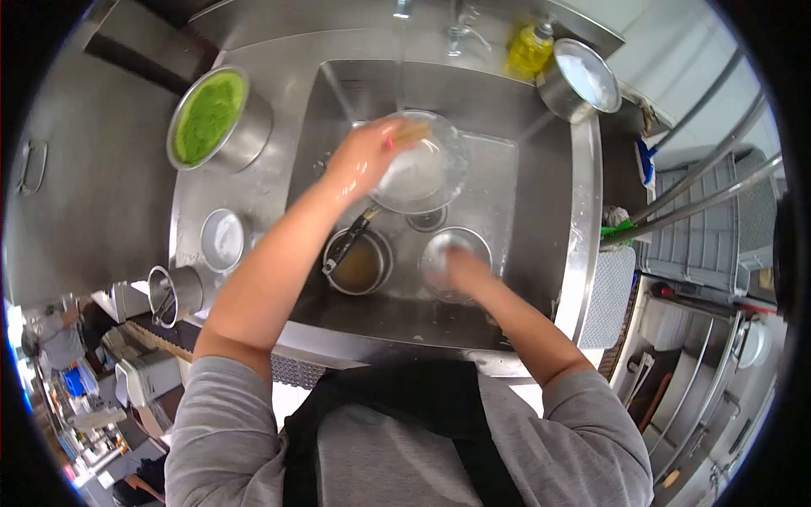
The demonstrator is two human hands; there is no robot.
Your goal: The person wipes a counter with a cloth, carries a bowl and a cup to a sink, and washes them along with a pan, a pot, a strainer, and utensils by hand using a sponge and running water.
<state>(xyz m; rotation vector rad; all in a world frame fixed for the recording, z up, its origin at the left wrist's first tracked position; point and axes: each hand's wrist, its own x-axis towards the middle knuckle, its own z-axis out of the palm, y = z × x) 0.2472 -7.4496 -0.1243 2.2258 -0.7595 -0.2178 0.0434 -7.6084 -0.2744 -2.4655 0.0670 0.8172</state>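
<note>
My left hand [365,159] is closed round a yellowish sponge [411,133], over a clear round bowl [427,182] in the steel sink. Wet streaks shine on this hand. Smeared by motion, my right hand [463,272] reaches into a round metal bowl [465,239] nearer the sink's front; its fingers are blurred. Left of that bowl, a small metal pot [385,269] holds brownish liquid, and a black handle [348,239] lies across its rim. The drain [427,220] shows between the bowls.
Left of the sink stand a large pot of green stuff [207,118], a white-filled metal cup [225,239] and a container with utensils [176,296]. At the back right are a yellow soap bottle [530,51] and a metal pot [583,80]. Taps [457,35] line the back.
</note>
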